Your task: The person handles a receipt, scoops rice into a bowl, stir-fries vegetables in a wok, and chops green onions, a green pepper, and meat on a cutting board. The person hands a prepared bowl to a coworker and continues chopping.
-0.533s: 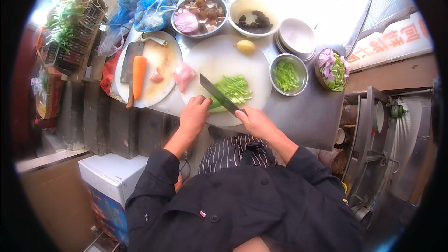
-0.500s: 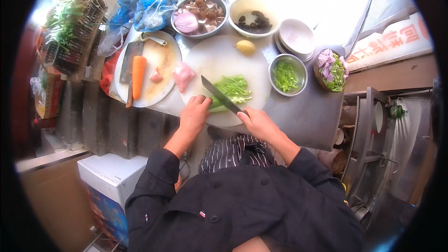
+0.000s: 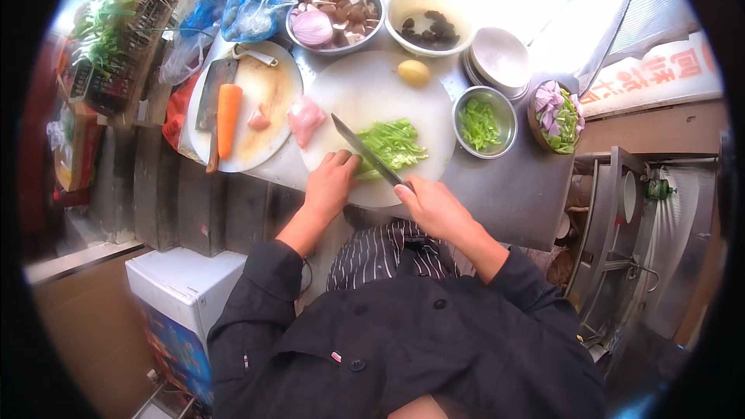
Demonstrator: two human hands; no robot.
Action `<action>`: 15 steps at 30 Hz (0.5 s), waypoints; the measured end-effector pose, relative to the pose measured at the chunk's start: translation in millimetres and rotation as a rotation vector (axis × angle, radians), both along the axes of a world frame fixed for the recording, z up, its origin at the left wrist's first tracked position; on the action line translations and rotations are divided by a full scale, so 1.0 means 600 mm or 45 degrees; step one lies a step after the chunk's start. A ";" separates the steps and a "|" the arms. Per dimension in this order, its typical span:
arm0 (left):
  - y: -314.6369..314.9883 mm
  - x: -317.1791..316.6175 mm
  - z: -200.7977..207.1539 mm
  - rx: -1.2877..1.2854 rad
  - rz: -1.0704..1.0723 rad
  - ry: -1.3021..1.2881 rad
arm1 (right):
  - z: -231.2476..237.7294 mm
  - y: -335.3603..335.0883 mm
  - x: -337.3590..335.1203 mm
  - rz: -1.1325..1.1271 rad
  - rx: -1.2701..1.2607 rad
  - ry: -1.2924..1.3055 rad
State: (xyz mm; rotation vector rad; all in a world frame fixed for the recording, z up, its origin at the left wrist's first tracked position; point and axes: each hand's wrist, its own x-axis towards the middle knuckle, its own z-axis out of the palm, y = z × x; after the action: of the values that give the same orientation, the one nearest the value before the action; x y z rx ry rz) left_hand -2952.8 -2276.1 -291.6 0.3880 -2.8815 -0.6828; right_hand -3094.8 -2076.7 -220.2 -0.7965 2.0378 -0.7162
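Observation:
My right hand (image 3: 436, 203) is wrapped round the handle of a kitchen knife (image 3: 365, 149), its blade slanting up and leftward over the round white cutting board (image 3: 334, 81). Left of the blade, my left hand (image 3: 332, 177) has its fingers curled down on a piece of green pepper, mostly hidden under the fingertips and blade. Thin green pepper strips (image 3: 397, 141) lie in a loose pile just right of the knife. A pink piece of raw meat (image 3: 306, 119) rests at the board's left edge, and a small yellow potato-like vegetable (image 3: 414, 72) at its far side.
To the left, a second board (image 3: 268, 143) holds a carrot (image 3: 227, 120), a cleaver (image 3: 213, 101) and a peeler. Behind stand a bowl of mushrooms and onion (image 3: 335, 17) and a bowl of black fungus (image 3: 427, 29). On the right are cut green pepper in a metal bowl (image 3: 483, 122) and stacked bowls (image 3: 498, 58).
The view has shifted slightly. Less of the green pepper piece shows beside my left fingers, and the strips reach a little further right. Both hands keep their holds.

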 end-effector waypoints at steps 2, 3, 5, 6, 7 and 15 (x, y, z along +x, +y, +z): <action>-0.001 -0.001 -0.003 0.028 0.012 -0.053 | 0.003 -0.003 0.000 -0.043 0.000 0.007; 0.000 0.000 -0.004 0.047 0.026 -0.065 | 0.004 -0.006 0.004 -0.070 0.022 0.016; -0.001 0.001 -0.005 0.057 0.036 -0.071 | 0.005 -0.013 0.006 -0.042 0.037 0.005; -0.003 0.000 -0.005 0.084 0.034 -0.107 | 0.005 -0.017 0.004 -0.018 0.021 0.014; -0.004 0.001 -0.005 0.041 0.031 -0.024 | 0.005 -0.020 0.006 -0.048 -0.022 0.087; -0.003 0.012 -0.014 0.094 0.060 0.036 | 0.005 -0.014 0.006 -0.015 -0.108 0.044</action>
State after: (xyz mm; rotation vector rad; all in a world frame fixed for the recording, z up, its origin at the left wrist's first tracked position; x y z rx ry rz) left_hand -2945.3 -2278.1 -299.9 0.4501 -2.8172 -0.7817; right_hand -3091.2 -2085.4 -217.4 -0.8518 2.0556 -0.8052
